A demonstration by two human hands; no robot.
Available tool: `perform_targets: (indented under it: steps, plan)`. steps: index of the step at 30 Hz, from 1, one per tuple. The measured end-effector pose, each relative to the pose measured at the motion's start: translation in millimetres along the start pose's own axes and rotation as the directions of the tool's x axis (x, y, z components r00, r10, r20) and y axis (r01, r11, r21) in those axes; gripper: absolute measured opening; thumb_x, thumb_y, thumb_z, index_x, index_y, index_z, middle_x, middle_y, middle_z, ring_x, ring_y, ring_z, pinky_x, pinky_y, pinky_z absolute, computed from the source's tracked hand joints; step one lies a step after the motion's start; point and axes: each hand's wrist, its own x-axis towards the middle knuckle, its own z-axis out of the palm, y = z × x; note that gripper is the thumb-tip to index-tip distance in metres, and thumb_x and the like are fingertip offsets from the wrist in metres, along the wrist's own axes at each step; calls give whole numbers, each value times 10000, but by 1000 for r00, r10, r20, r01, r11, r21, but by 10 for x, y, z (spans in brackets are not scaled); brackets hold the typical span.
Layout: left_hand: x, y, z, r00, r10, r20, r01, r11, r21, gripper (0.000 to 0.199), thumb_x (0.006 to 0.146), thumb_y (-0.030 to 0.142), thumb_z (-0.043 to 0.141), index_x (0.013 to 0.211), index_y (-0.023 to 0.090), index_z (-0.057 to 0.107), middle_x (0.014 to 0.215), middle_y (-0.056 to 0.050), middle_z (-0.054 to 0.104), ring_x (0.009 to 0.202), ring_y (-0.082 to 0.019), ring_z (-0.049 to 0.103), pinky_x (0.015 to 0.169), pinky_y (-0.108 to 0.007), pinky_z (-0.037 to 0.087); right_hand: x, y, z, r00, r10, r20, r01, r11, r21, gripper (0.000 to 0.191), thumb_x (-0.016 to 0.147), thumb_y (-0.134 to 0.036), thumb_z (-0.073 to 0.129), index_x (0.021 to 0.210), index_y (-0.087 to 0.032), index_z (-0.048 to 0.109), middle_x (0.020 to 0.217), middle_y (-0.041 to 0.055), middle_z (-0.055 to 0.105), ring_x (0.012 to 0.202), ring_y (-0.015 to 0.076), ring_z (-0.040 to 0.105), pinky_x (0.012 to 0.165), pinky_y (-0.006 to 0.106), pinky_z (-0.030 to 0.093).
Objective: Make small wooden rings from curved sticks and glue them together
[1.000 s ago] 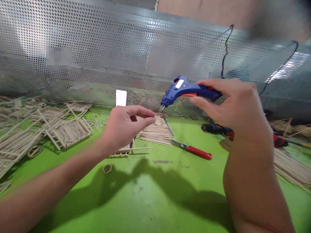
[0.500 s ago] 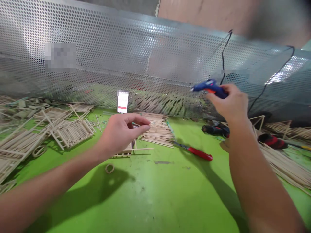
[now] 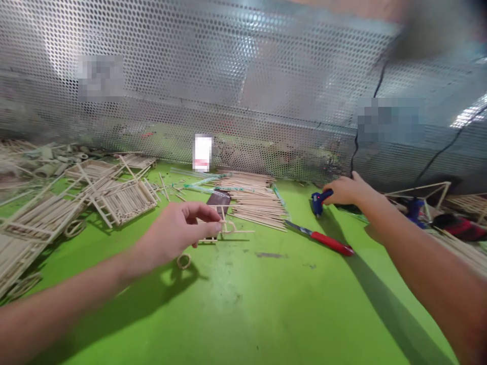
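Between the thumb and fingertips of my left hand point(image 3: 186, 228) is a small pale wooden ring point(image 3: 234, 226). A partly hidden small stick frame point(image 3: 209, 240) lies on the table behind these fingers. Another wooden ring point(image 3: 179, 261) rests on the green table, just below that hand. My right hand point(image 3: 348, 191) is closed round the handle end of a blue glue gun point(image 3: 317, 204), low at the table's far right, its nozzle pointing down. Nearer to me than the gun lies a red-handled knife point(image 3: 331, 243), its blade toward the sticks.
Thin wooden sticks point(image 3: 256, 200) are stacked at mid-table, beside a dark brown block point(image 3: 218, 198). Stick-built carts point(image 3: 124, 203) crowd the left. A perforated metal screen point(image 3: 213, 86) stands behind, with a lit phone point(image 3: 203, 152) before it. Black-red tool point(image 3: 458, 226) at right.
My right hand has lowered the glue gun from mid-air to near the table, its nozzle turning from left to down. My left hand has dropped slightly, still pinching the ring. The view has shifted.
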Motion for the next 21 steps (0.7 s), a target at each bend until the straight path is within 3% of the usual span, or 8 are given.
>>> perform_targets:
  steps: [5, 7, 9, 12, 14, 16, 19, 21]
  plan:
    - [-61, -36, -4, 1000, -3, -22, 4, 1000, 24, 372, 752, 570, 775, 852, 212, 757, 676, -15, 655, 505, -103, 481, 466, -214, 383, -34, -389, -270, 994, -97, -45, 99, 994, 42, 97, 714, -195, 846, 733, -121, 785, 788, 131, 732, 675, 164, 546, 741, 400, 340]
    - [-101, -66, 8, 1000, -4, -20, 4, 1000, 29, 358, 758, 554, 756, 858, 211, 755, 679, -19, 660, 490, -106, 483, 450, -220, 384, -215, -712, -334, 984, -155, -82, 163, 983, 91, 185, 874, -289, 723, 968, -146, 793, 950, 132, 759, 745, 186, 608, 720, 357, 386]
    - [-148, -112, 32, 1000, 5, -12, -5, 1000, 26, 344, 770, 537, 737, 861, 206, 751, 705, -31, 678, 506, -116, 507, 453, -224, 391, -527, -1116, -330, 967, -211, -141, 234, 956, 178, 236, 959, -365, 625, 1038, -193, 766, 932, 76, 767, 770, 182, 654, 703, 308, 449]
    - [-224, -211, 90, 1000, -10, 3, 10, 1000, 5, 352, 794, 536, 721, 873, 194, 752, 727, -47, 690, 524, -120, 496, 440, -210, 355, -1104, -1727, -214, 829, -456, -322, 558, 698, 448, 245, 993, -274, 563, 836, -215, 743, 714, 15, 734, 582, 135, 633, 530, 247, 452]
    - [-267, -287, 142, 1000, -28, 5, 28, 1000, -6, 358, 801, 532, 721, 884, 185, 755, 675, -36, 665, 510, -116, 466, 432, -203, 330, -1421, -2033, -93, 779, -502, -377, 624, 555, 550, 204, 974, -205, 579, 832, -205, 725, 635, -13, 699, 511, 109, 602, 492, 227, 451]
    - [-300, -363, 201, 1000, -20, 5, 20, 1000, -15, 332, 809, 502, 719, 882, 181, 757, 636, -23, 645, 518, -122, 480, 450, -205, 354, -1614, -2221, 45, 800, -491, -344, 580, 490, 650, 140, 952, -228, 636, 847, -188, 721, 623, -12, 692, 503, 112, 607, 488, 228, 466]
    - [-325, -466, 288, 1000, 8, 24, -7, 1000, -29, 279, 826, 455, 713, 867, 183, 765, 627, -16, 649, 526, -122, 498, 463, -201, 386, -1697, -2337, 243, 881, -439, -176, 367, 399, 840, 162, 931, -326, 714, 954, -168, 743, 609, -14, 707, 465, 112, 610, 451, 219, 474]
    - [-331, -520, 332, 999, 8, 47, -6, 999, -43, 258, 835, 435, 718, 876, 187, 774, 630, -15, 655, 515, -117, 491, 447, -191, 378, -1684, -2369, 341, 904, -419, -82, 233, 322, 918, 232, 915, -373, 742, 1015, -164, 756, 621, -6, 728, 465, 118, 627, 437, 216, 487]
